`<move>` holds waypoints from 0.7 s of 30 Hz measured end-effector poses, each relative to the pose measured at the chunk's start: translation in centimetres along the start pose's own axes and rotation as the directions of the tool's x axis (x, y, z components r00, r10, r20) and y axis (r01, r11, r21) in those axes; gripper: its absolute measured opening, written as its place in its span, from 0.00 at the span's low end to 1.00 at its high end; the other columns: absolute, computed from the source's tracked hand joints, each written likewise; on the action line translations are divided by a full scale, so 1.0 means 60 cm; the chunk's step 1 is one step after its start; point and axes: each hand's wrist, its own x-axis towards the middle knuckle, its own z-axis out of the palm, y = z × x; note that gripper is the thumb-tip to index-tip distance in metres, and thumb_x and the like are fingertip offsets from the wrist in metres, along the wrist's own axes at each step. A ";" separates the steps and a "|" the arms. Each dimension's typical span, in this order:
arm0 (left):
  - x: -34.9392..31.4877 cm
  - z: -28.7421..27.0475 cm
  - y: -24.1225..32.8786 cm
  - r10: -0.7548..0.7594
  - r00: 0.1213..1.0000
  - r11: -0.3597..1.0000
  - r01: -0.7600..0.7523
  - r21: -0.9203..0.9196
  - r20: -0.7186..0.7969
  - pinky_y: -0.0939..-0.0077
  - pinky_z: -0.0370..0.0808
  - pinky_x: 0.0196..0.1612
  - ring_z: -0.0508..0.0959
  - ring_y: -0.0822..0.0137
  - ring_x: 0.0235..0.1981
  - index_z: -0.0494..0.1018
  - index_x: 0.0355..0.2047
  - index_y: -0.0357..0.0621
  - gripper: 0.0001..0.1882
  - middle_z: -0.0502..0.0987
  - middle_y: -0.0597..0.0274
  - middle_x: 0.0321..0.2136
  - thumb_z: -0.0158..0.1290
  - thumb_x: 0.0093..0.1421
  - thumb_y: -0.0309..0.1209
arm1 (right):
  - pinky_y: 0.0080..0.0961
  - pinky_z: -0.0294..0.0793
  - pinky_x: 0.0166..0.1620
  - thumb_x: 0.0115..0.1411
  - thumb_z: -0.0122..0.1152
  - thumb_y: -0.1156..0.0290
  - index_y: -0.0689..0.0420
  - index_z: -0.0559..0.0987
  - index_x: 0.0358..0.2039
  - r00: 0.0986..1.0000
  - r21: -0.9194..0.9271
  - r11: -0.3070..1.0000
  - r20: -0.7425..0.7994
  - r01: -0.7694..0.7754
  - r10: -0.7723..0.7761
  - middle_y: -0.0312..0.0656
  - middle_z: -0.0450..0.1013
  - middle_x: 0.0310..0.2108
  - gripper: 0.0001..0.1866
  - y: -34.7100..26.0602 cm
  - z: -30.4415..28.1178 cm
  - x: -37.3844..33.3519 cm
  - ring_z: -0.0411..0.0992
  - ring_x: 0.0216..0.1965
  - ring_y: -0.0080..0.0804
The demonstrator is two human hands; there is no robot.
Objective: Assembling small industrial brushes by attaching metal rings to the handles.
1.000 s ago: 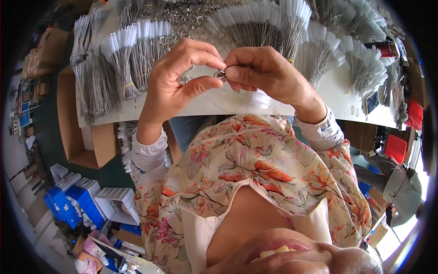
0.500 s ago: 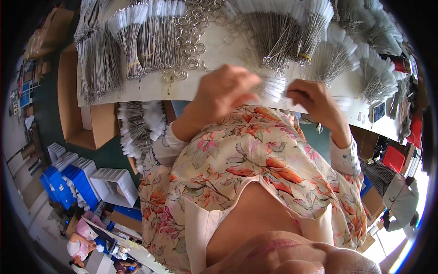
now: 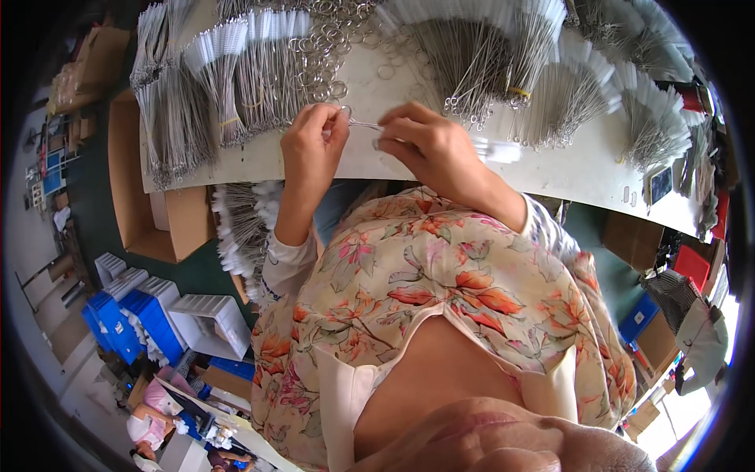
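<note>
My left hand pinches a small metal split ring above the front part of the white table. My right hand is closed round thin wire-stemmed brushes, and their wire ends point left and meet the ring. White bristles stick out past the right side of that hand. Whether the ring passes through the wire loops is too small to tell. Just beyond my left hand lies a heap of loose metal rings. Bundles of wire brushes lie beyond my right hand.
More brush bundles cover the table's left side, and others its right. A phone lies near the right edge. Below on the left are an open cardboard box and blue and grey bins. Other people sit and stand farther off.
Both hands have moved left. My left hand now pinches a ring near the ring heap, and my right hand has brought the brushes' wire ends up to it.
</note>
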 end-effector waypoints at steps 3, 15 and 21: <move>0.014 -0.022 0.028 -0.056 0.998 0.923 0.065 -0.379 0.035 0.82 0.75 0.29 0.79 0.73 0.27 0.72 0.28 0.36 0.02 0.77 0.58 0.32 0.53 0.54 0.20 | 0.32 0.71 0.30 0.52 0.59 0.68 0.58 0.77 0.27 1.000 -0.022 1.000 0.013 0.001 -0.001 0.39 0.73 0.29 0.07 0.010 0.026 0.021 0.72 0.26 0.42; 0.090 -0.119 0.074 0.421 0.847 0.737 -0.112 -0.667 0.324 0.81 0.75 0.36 0.77 0.67 0.34 0.74 0.34 0.33 0.11 0.72 0.44 0.40 0.48 0.50 0.12 | 0.14 0.58 0.22 0.60 0.53 0.67 0.60 0.77 0.30 0.804 0.565 0.679 0.591 -0.469 0.064 0.28 0.71 0.22 0.09 -0.020 -0.081 0.058 0.59 0.18 0.14; 0.090 -0.106 0.088 0.326 0.894 0.721 -0.025 -0.693 0.307 0.81 0.77 0.35 0.78 0.70 0.33 0.76 0.33 0.40 0.12 0.75 0.56 0.35 0.53 0.48 0.15 | 0.13 0.55 0.20 0.60 0.54 0.66 0.60 0.77 0.30 0.818 0.623 0.602 0.567 -0.500 0.093 0.29 0.71 0.22 0.10 -0.015 -0.085 0.055 0.57 0.17 0.13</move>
